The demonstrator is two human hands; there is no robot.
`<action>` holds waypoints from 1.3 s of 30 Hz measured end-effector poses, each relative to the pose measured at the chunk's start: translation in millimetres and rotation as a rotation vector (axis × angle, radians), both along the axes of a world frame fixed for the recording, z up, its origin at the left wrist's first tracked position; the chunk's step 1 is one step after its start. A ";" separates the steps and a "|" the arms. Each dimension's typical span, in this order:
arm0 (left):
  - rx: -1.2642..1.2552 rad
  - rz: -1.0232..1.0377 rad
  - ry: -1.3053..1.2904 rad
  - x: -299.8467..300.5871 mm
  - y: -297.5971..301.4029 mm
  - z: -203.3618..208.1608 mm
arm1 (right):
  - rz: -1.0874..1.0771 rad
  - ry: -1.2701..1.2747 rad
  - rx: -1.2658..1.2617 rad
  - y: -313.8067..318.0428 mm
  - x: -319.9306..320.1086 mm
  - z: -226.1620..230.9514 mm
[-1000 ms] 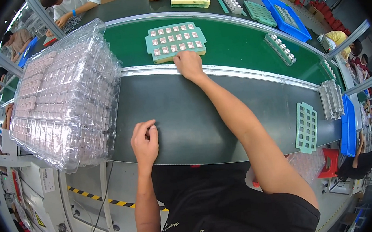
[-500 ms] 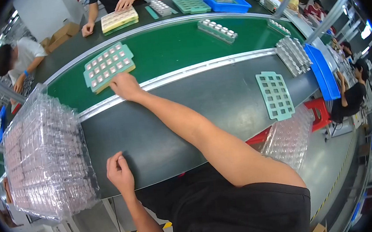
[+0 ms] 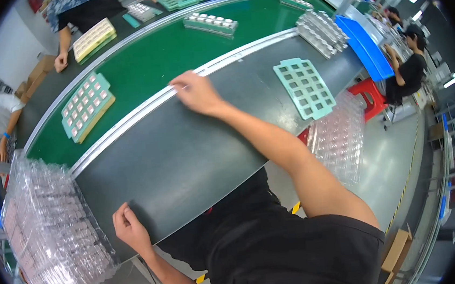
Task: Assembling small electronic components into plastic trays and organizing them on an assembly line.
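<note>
By the silver rail (image 3: 128, 123), the right hand (image 3: 196, 92) is empty, fingers loosely bent; the left hand (image 3: 131, 227), also free, is near the dark table's (image 3: 175, 157) edge. The filled green tray (image 3: 88, 107) sits on the green belt (image 3: 149, 57), apart from both.

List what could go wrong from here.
The right forearm could knock off the unfilled green tray lying by the dark bench's near edge. The bulky clear plastic stack at the bench's left end might slide if bumped. Pale pieces in the loaded green tray on the belt could spill if jolted.
</note>
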State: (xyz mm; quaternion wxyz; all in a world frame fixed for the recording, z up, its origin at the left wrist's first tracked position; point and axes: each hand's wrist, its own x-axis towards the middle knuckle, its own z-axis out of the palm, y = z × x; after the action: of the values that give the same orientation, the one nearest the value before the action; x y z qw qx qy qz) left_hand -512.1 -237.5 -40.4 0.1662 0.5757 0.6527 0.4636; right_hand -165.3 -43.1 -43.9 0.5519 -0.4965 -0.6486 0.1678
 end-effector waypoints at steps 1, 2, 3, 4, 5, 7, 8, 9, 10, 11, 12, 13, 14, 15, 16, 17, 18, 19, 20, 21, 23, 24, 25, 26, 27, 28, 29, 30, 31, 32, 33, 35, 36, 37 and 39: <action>0.014 0.031 0.022 -5.5 -7.4 3.1 | -0.071 -0.062 0.059 -3.9 6.6 2.7; 0.075 0.017 0.117 -7.7 -8.2 3.4 | -0.164 -0.056 -0.130 -12.5 18.4 3.8; 0.030 0.041 0.162 1.8 -6.9 11.5 | -0.270 -0.082 -0.194 -22.7 34.4 13.3; 0.054 0.042 0.192 12.2 -1.6 14.4 | -0.372 -0.180 -0.192 -28.1 61.1 9.7; -0.009 0.011 0.191 21.3 7.7 12.8 | -0.406 -0.086 -0.142 -31.5 95.3 -2.8; 0.027 0.025 0.155 31.5 14.7 10.8 | -0.422 -0.095 -0.150 -33.5 119.2 -9.9; 0.033 0.028 0.093 29.8 13.3 12.0 | -0.344 0.014 -0.140 -25.2 122.3 -20.3; 0.027 0.043 0.095 24.4 9.4 10.8 | -0.288 0.043 -0.112 -20.5 112.1 -22.9; 0.036 0.071 0.095 20.2 4.3 8.1 | -0.229 0.084 -0.108 -16.5 103.2 -29.3; 0.045 0.087 0.087 17.8 1.0 5.5 | -0.189 0.064 -0.124 -16.2 92.3 -27.8; 0.035 0.106 0.111 14.1 -3.4 5.0 | -0.157 0.043 -0.138 -16.3 83.9 -25.4; 0.038 0.126 0.114 12.9 -5.6 5.3 | -0.129 0.070 -0.143 -17.0 79.7 -25.9; 0.040 0.126 0.140 12.0 -7.2 5.8 | -0.112 0.071 -0.141 -17.3 76.9 -25.0; 0.041 0.123 0.166 11.0 -8.7 6.0 | -0.116 0.055 -0.165 -18.2 75.0 -23.5; 0.042 0.130 0.168 10.0 -8.7 5.8 | -0.126 0.041 -0.190 -19.1 74.1 -21.6; 0.075 0.129 0.202 8.4 -9.0 5.5 | -0.120 0.042 -0.189 -20.4 72.8 -19.3; 0.108 0.126 0.238 7.2 -10.5 5.5 | -0.130 0.014 -0.200 -22.4 71.3 -17.1; 0.111 0.126 0.241 9.6 -8.5 5.9 | -0.145 -0.013 -0.208 -22.2 72.2 -15.4; 0.101 0.115 0.239 12.9 -5.8 6.3 | -0.149 -0.010 -0.206 -21.2 76.0 -15.8; 0.093 0.097 0.238 16.0 -2.9 6.9 | -0.162 -0.025 -0.228 -20.5 83.8 -17.0; 0.112 0.052 0.259 24.0 8.2 7.0 | -0.240 -0.119 -0.118 -27.8 111.1 -20.2; 0.122 0.032 0.286 27.1 11.4 7.3 | -0.275 -0.188 -0.150 -32.8 100.6 -8.6; 0.115 0.024 0.305 30.2 11.7 10.5 | -0.311 -0.175 -0.204 -31.7 106.0 -13.8; 0.069 0.054 0.302 18.9 7.0 -0.1 | -0.300 -0.130 -0.252 -39.7 77.8 5.9; 0.072 0.055 0.309 13.2 0.2 2.8 | -0.306 -0.174 -0.194 -39.8 63.7 12.3; 0.074 0.039 0.297 9.5 -2.7 6.1 | -0.285 -0.126 -0.141 -32.7 61.7 0.7; 0.111 0.048 0.305 1.3 -7.9 5.4 | -0.258 -0.012 -0.167 -31.1 47.2 3.7; 0.082 0.036 0.290 -1.9 -8.3 3.5 | -0.248 -0.039 -0.067 -23.8 49.3 -8.3; 0.133 -0.014 0.278 -3.4 -7.0 0.5 | -0.233 -0.021 -0.028 -21.2 49.4 -9.8; 0.064 -0.005 0.269 -6.4 -7.7 -4.7 | -0.203 0.076 -0.015 -22.2 47.3 -8.0; 0.047 -0.024 0.277 -6.0 -4.5 -6.2 | -0.197 0.079 -0.014 -20.7 50.9 -9.6; -0.017 -0.028 0.304 0.5 1.0 -8.6 | -0.216 0.073 -0.077 -27.2 62.6 -5.5; -0.015 -0.057 0.299 7.3 6.0 -9.8 | -0.227 0.070 -0.093 -30.7 69.8 -5.0; -0.019 -0.047 0.310 8.3 5.3 -9.8 | -0.221 0.088 -0.107 -32.8 69.4 -3.5; -0.024 -0.036 0.322 9.6 5.2 -10.9 | -0.222 0.083 -0.105 -33.2 70.9 -3.4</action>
State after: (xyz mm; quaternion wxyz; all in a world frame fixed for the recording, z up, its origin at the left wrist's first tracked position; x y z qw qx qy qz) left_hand -502.5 -232.3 -51.3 0.0745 0.6520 0.6661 0.3546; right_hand -94.4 -76.4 -47.3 0.5668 -0.5861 -0.5566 0.1596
